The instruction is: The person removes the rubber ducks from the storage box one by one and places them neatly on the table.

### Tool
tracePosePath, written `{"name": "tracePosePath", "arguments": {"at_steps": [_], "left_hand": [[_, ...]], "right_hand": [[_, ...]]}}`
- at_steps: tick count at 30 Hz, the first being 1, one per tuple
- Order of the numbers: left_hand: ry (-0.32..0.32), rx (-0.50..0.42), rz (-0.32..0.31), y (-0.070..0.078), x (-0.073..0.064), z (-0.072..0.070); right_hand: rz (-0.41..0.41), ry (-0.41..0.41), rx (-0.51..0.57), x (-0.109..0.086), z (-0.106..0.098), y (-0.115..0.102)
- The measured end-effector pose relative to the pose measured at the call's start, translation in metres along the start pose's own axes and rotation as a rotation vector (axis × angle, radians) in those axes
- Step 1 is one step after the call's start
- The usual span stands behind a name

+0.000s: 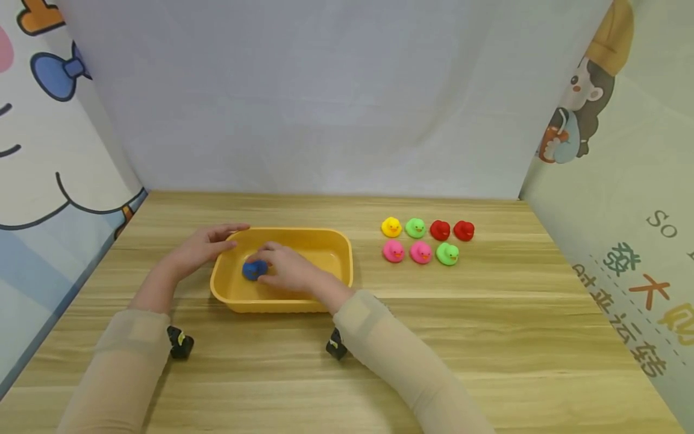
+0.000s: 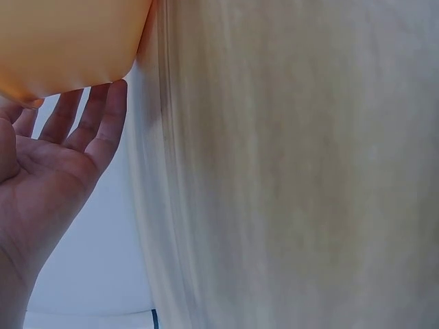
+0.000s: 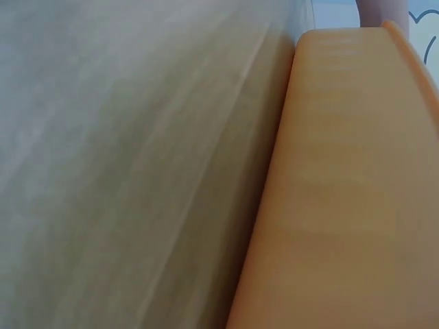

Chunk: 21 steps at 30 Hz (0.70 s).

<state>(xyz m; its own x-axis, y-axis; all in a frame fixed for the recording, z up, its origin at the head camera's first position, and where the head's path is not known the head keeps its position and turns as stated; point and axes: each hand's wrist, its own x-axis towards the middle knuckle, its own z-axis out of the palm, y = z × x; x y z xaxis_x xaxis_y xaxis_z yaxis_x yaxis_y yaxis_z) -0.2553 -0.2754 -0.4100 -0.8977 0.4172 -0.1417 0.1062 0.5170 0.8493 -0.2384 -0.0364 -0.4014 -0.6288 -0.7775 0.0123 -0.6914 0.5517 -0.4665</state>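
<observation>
In the head view a yellow plastic basin (image 1: 290, 306) stands on the wooden table. My right hand (image 1: 287, 268) reaches inside it and grips a blue rubber duck (image 1: 251, 271) between thumb and fingers, near the left end. The fingers partly cover the duck. At the basin's left rim lies my left hand (image 1: 197, 250), its fingers loosely extended along the edge. From the left wrist, the fingers of that hand (image 2: 58, 164) appear against the basin's outer wall (image 2: 68, 41). The right wrist view shows only the basin's side (image 3: 336, 185); the right hand is out of sight there.
To the right of the basin, several rubber ducks stand in two rows: a yellow duck (image 1: 391, 227), green ducks (image 1: 447, 254), red ducks (image 1: 464, 231) and pink ducks (image 1: 393, 251). A white cloth (image 1: 325, 96) hangs behind the table (image 1: 260, 386).
</observation>
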Motion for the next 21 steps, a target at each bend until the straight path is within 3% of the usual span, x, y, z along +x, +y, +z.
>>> {"name": "tracePosePath", "arguments": {"at_steps": [12, 21], "left_hand": [[-0.002, -0.013, -0.022, 0.0032, -0.0002, -0.0002], [-0.011, -0.049, -0.044, 0.0037, -0.0007, -0.0010]], "right_hand": [[0.031, 0.026, 0.004, 0.0007, 0.0019, -0.0026], [0.061, 0.105, -0.029, 0.0016, 0.0055, 0.0004]]}}
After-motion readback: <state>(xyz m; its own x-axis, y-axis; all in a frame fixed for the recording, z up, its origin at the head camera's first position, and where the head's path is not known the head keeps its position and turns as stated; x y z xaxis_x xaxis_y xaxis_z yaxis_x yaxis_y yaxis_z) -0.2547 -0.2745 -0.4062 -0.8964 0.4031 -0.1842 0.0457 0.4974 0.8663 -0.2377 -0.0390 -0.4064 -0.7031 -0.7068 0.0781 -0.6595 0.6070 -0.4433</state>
